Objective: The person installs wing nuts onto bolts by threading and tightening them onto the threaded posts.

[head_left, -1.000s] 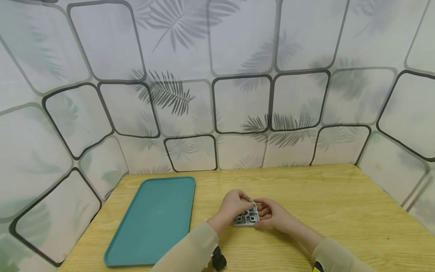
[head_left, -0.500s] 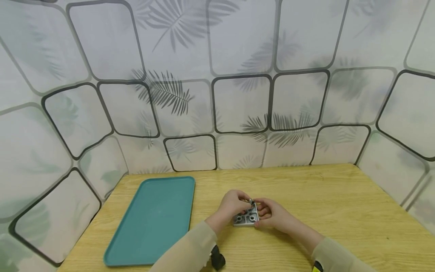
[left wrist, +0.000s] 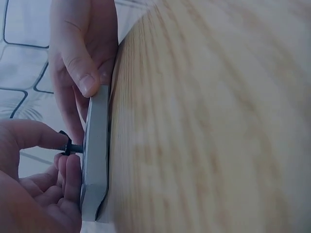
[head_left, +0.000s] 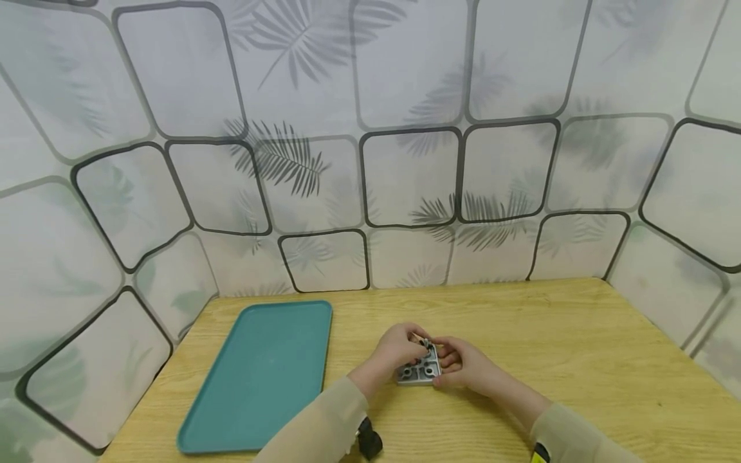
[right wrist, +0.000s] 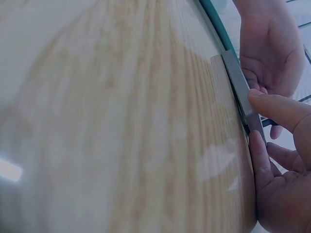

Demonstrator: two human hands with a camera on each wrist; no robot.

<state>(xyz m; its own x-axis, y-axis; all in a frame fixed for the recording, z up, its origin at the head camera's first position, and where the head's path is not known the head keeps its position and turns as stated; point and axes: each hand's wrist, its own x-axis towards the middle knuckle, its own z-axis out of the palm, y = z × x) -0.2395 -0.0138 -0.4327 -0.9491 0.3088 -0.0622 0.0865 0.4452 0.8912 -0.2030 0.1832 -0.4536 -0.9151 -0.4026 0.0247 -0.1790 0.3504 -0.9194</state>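
Since a second ago, the left hand's [head_left: 396, 347] thumb has shifted slightly, so more of the dark fitting [left wrist: 66, 143] it pinches shows, seated around a threaded bolt [left wrist: 77, 148]; the right hand [head_left: 471, 370] keeps its place, thumb and fingers gripping the plate's edge. The plate [head_left: 418, 378], between both hands on the counter [head_left: 550, 334], is silvery grey and squarish, with round raised rings and recesses.

Booth-like workspace, building type indeterminable: one wood-grain surface [head_left: 556, 344]; leaf-printed walls [head_left: 412, 177], three sides; one teal tray [head_left: 263, 379].
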